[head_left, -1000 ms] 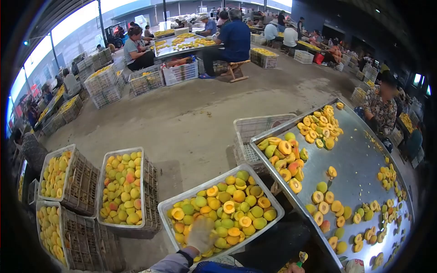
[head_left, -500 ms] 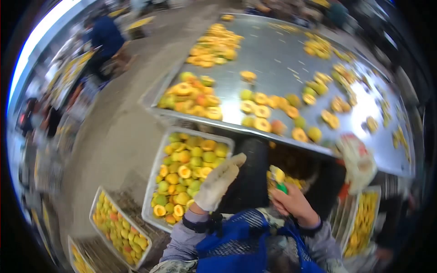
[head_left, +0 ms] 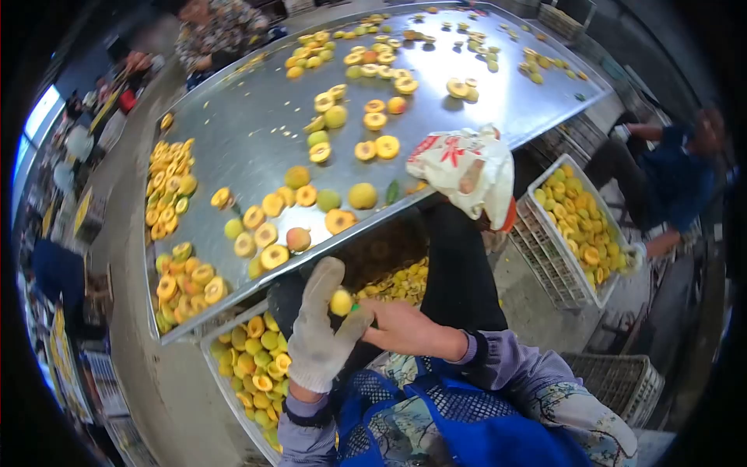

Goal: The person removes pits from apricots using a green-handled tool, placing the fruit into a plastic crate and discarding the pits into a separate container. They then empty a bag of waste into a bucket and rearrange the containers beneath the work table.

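Note:
My gloved left hand (head_left: 320, 323) is curled around a small yellow peach piece (head_left: 341, 302), which sits between its fingers and thumb. My bare right hand (head_left: 405, 327) meets it from the right, closed on a green-handled tool (head_left: 355, 308). Only a bit of green shows; the tool's working end is hidden. Beyond my hands, cut peach halves (head_left: 340, 221) and whole peaches lie on the metal table (head_left: 257, 156). A crate of peaches (head_left: 253, 362) stands below my left hand, partly under the table edge.
A white plastic bag (head_left: 467, 167) rests on the table's near edge. To the right, a co-worker (head_left: 669, 167) sits with a gloved hand at a peach-filled crate (head_left: 552, 257). Another crate (head_left: 615, 381) stands at lower right. Peach pieces (head_left: 401, 284) lie below the table edge. Another person (head_left: 218, 35) is across the table.
My view has swung right. My hands, apart before, are now together. The peach piece, at the tool's tip earlier, is now within my left hand's grip.

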The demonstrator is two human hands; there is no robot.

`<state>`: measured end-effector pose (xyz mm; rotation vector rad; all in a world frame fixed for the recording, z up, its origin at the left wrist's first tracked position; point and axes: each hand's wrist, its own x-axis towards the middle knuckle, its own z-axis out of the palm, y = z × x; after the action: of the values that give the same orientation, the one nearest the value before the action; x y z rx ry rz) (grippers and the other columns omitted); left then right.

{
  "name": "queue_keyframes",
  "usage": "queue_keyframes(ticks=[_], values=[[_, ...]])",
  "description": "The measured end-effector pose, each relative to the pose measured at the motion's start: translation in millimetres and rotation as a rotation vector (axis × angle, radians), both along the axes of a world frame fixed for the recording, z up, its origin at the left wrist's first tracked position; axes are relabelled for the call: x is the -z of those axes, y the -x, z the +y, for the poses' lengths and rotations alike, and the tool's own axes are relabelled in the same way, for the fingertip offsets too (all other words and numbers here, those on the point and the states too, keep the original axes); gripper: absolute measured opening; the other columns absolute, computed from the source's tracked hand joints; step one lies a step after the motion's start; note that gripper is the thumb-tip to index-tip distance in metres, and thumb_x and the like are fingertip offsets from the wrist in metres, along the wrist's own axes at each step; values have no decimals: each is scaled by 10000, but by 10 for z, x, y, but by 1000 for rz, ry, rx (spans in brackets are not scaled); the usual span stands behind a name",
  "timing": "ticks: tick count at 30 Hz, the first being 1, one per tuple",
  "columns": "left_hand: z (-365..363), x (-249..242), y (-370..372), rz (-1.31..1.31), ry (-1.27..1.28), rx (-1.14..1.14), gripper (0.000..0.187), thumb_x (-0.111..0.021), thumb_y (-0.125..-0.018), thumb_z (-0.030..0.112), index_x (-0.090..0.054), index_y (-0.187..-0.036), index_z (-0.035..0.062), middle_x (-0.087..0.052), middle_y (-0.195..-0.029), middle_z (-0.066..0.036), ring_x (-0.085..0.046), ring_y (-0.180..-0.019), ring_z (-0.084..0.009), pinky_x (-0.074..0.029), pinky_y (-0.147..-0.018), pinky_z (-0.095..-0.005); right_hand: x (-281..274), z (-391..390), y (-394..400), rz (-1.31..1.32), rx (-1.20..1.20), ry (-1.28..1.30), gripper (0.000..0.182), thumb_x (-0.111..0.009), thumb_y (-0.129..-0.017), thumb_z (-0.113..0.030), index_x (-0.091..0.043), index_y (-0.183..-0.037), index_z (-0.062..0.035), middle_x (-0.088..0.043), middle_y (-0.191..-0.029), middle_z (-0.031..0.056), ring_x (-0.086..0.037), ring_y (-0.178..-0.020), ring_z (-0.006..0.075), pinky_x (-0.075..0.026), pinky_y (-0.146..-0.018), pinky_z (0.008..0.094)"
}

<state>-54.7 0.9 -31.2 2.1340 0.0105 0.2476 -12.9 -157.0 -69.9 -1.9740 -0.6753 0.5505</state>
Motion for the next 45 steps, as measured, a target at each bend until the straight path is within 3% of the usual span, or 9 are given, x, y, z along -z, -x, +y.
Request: queue_keyframes(ticks=[6,12,18,21,23,38,41,42,45], values=[[76,26,-127,-28,-270,140,241,-717,-814,145,-694,-1036,55,-713,-1028,-105,-678,-934,-320,-544,-820,-383,64,-99,-5,88,-160,84,370,-583,-905,-360,-570,-1025,-11,-642,-776,246,-648,-782,433,-507,-712,507],[-75,-161,-211,395,29,282,257,-643,-870,89,-665,-1107,-8,-695,-1075,-142,-674,-988,-216,-523,-871,-323,85,-340,-106,64,-141,123,361,-575,-899,-367,-573,-1001,-20,-632,-768,250,-644,-760,428,-500,-705,511],[-54,0,-414,241,-183,459,388,-678,-878,144,-619,-1246,37,-691,-1106,-123,-684,-996,-197,-524,-875,-310,110,-458,-140,26,-120,162,330,-587,-900,-369,-577,-1009,-57,-640,-756,211,-643,-734,420,-499,-672,505],[-150,-23,-447,182,-27,316,405,-661,-892,106,-595,-1285,35,-692,-1079,-134,-679,-963,-178,-521,-855,-298,170,-460,-162,-37,-26,160,324,-590,-905,-363,-584,-1011,-57,-646,-767,213,-642,-715,426,-509,-650,510],[-112,96,-425,257,383,102,481,-655,-895,57,-525,-1357,23,-645,-1198,-125,-628,-1007,-154,-509,-885,-303,138,-507,-193,-46,149,39,303,-607,-907,-352,-579,-1017,-71,-641,-753,207,-644,-705,413,-507,-637,501],[-168,391,-550,263,655,-45,537,-583,-951,58,-388,-1447,-15,-514,-1382,-129,-556,-1156,-202,-457,-991,-330,167,-406,-746,207,322,-143,320,-618,-917,-287,-490,-1085,-46,-630,-808,242,-636,-786,450,-492,-673,479],[-148,358,-568,308,632,-21,504,-573,-964,82,-414,-1432,-21,-526,-1376,-132,-553,-1168,-204,-456,-992,-329,362,-332,-1373,322,366,-247,466,-601,-923,-257,-420,-1236,37,-626,-740,146,-591,-482,172,-489,-477,345],[-140,373,-574,326,614,10,489,-569,-968,89,-428,-1423,-23,-531,-1373,-132,-550,-1178,-205,-453,-997,-329,394,-307,-1540,398,367,-353,483,-577,-938,-168,-370,-1321,41,-602,-863,108,-610,-573,139,-463,-449,274],[-227,363,-614,356,579,46,479,-580,-963,87,-446,-1411,-21,-543,-1358,-124,-549,-1180,-205,-444,-1009,-327,810,-99,-2049,206,572,-192,526,-591,-918,-160,-363,-1342,51,-616,-974,153,-671,-687,194,-525,-553,309]])
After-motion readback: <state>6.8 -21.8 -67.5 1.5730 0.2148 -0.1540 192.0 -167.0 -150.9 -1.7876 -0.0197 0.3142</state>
